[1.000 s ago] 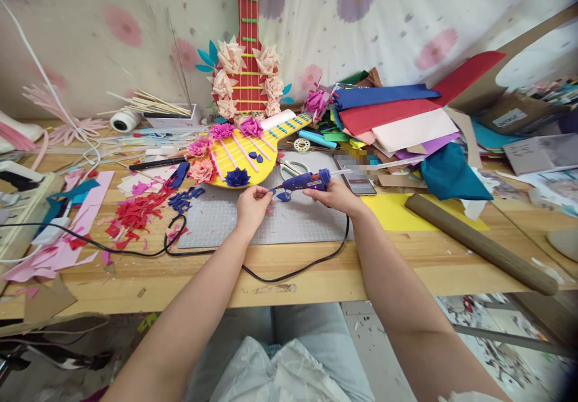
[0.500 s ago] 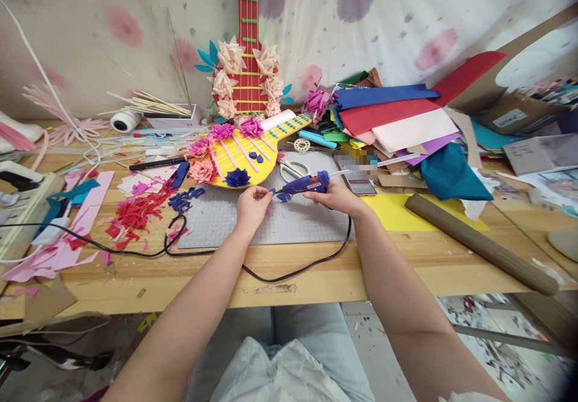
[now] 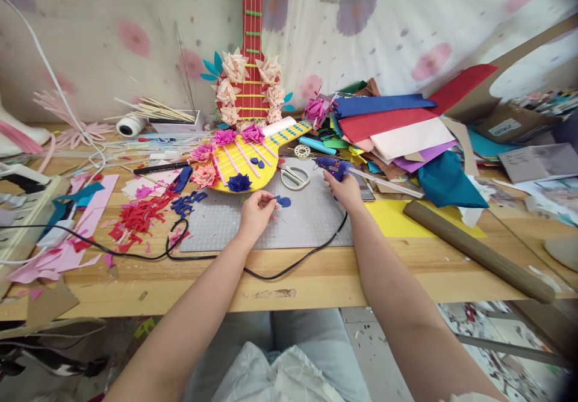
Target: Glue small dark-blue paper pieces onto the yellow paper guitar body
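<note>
My left hand (image 3: pixel 257 214) is closed in a pinch over the grey cutting mat (image 3: pixel 226 231), with a small blue paper petal at its fingertips, mostly hidden. Just right of those fingers, loose blue petals (image 3: pixel 284 201) lie on the mat. My right hand (image 3: pixel 347 191) grips a blue glue gun (image 3: pixel 333 166), nozzle to the left and a clear glue stick out of its back. Behind my left hand rests a yellow paper-covered instrument (image 3: pixel 244 164) carrying pink flowers and a dark blue paper flower (image 3: pixel 239 182). White-handled scissors (image 3: pixel 295 177) lie between it and the glue gun.
A red instrument (image 3: pixel 253 83) with peach flowers leans at the back. Coloured sheets (image 3: pixel 388 113) pile up at right, near a brown tube (image 3: pixel 478 251). Red scraps (image 3: pixel 142 212) and blue strips (image 3: pixel 187 202) lie left. A black cord (image 3: pixel 280 274) loops across the front.
My right hand has drawn the glue gun away from my left hand, to the right and a little back. My left hand stays pinched, slightly nearer the loose petals.
</note>
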### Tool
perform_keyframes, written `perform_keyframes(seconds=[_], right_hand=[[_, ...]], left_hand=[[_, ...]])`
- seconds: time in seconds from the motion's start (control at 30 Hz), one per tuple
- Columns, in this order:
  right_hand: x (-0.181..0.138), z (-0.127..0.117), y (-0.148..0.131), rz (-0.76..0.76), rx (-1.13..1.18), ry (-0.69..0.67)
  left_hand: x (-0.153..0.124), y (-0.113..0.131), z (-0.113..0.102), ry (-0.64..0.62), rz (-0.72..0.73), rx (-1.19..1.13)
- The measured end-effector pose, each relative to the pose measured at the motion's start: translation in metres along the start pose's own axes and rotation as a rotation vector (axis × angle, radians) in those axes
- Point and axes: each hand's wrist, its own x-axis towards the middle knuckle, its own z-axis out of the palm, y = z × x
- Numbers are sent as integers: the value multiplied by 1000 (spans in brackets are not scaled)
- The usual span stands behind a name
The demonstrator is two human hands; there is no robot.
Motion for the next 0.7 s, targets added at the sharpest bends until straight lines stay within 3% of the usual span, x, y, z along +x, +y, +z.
perform_keyframes(seconds=[0.17,0.33,0.4,0.47,0.6,0.7], right_hand=[[4,12,-6,-33,-196,-15],[-18,-14,-19,-40,-451,53],[-28,-26,-26,-11,-480,-6],[-38,-30,-38,-48,-359,-168],[-52,-11,-72,-257,196,-537],[-58,9,-95,-322,299,-636]], left_hand=[[-7,7,-2,-37,114,118],[-5,29,-13,-84,272,385],[-2,44,-19,-139,321,512],[1,60,-24,-253,329,659],[9,86,-30,-398,363,945],[16,96,-29,-411,392,1117]])
